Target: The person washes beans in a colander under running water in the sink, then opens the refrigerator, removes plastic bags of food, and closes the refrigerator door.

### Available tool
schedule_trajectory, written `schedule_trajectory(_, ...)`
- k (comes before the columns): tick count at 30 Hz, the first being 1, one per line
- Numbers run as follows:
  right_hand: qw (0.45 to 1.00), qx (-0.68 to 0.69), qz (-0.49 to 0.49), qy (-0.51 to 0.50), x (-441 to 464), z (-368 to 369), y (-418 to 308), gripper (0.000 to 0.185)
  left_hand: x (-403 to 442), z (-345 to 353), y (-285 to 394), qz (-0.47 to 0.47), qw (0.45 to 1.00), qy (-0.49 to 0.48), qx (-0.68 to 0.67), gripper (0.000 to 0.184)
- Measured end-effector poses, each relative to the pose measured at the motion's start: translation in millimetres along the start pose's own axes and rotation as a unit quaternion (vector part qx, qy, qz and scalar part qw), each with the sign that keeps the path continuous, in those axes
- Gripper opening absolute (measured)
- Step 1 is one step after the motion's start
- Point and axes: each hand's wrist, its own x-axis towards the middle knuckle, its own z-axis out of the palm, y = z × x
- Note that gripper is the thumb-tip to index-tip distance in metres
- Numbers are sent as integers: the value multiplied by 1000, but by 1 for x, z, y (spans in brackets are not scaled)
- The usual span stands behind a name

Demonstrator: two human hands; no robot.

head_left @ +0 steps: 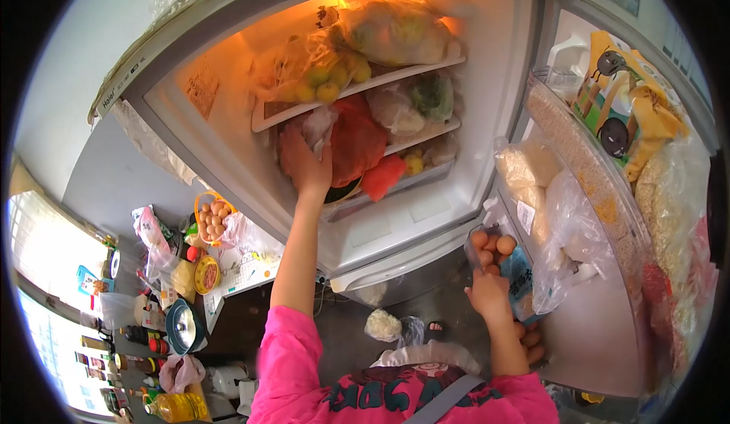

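My left hand [306, 164] reaches into the open fridge at the middle shelf. Its fingers are closed on a crumpled clear plastic bag [319, 126], beside a red plastic bag [357, 141]. Under the red bag a dark rounded rim [344, 190] shows, with a smaller red piece [383, 177] next to it. My right hand [489, 296] is at the fridge door, its fingers curled at the edge of a clear egg rack [473, 247]. Brown eggs [505, 244] sit in that rack, just above the hand. A blue packet [520, 276] lies right beside it.
Bagged yellow-green fruit [328, 82] fills the upper shelf [365, 85]. The open door [585, 333] at right carries bags of grain [654, 188] and other packages. At left, a counter holds a basket of eggs [214, 219], a blue-green pan [184, 327] and an oil bottle [176, 406].
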Motion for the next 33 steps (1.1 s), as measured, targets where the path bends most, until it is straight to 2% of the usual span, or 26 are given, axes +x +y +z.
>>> schedule_trajectory(3,1000,11,8,15,-3,-1,-1,35,5,9,14,-35,999,-13,16,69)
schedule_trajectory(6,1000,20,10,4,-3,0,-1,37,2,17,13,-65,997,-26,11,59)
schedule_trajectory(9,1000,22,3,7,-5,4,-1,38,1,21,-5,-50,992,-111,37,45)
schedule_trajectory(12,999,10,-13,40,-7,7,-1,38,-5,16,-14,-15,995,-73,61,32)
schedule_trajectory(15,999,16,-9,48,-14,5,-3,37,-13,-5,-19,45,990,-30,-131,28)
schedule_trajectory(17,998,32,-3,59,-14,8,-5,36,-25,-35,3,47,987,-17,-150,25)
schedule_trajectory(18,998,36,4,46,-14,4,-6,36,-31,-44,5,44,983,-44,-174,25)
schedule_trajectory(21,999,43,12,17,-16,-1,-11,36,-72,-57,13,16,971,-39,-234,23)
schedule_trajectory(23,999,37,4,14,-14,2,-13,35,-110,-51,6,-186,912,-126,-344,22)
schedule_trajectory(25,1000,19,-14,7,-13,4,-14,37,-144,-45,-2,-216,871,-160,-412,21)
schedule_trajectory(27,999,28,-11,-12,-15,-1,-18,40,-171,-44,1,-285,820,-197,-456,20)
schedule_trajectory(29,997,66,10,-43,-19,-20,-29,43,-189,-48,13,-284,795,-204,-495,20)
schedule_trajectory(30,994,95,-47,28,-21,-29,-37,55,-188,-63,21,-381,764,-294,-430,17)
schedule_trajectory(31,982,123,-104,99,-23,-35,-47,67,-202,-52,23,-293,799,-227,-474,15)
schedule_trajectory(33,930,318,-162,86,-21,-39,-74,82,-218,-51,29,-290,780,-260,-489,17)
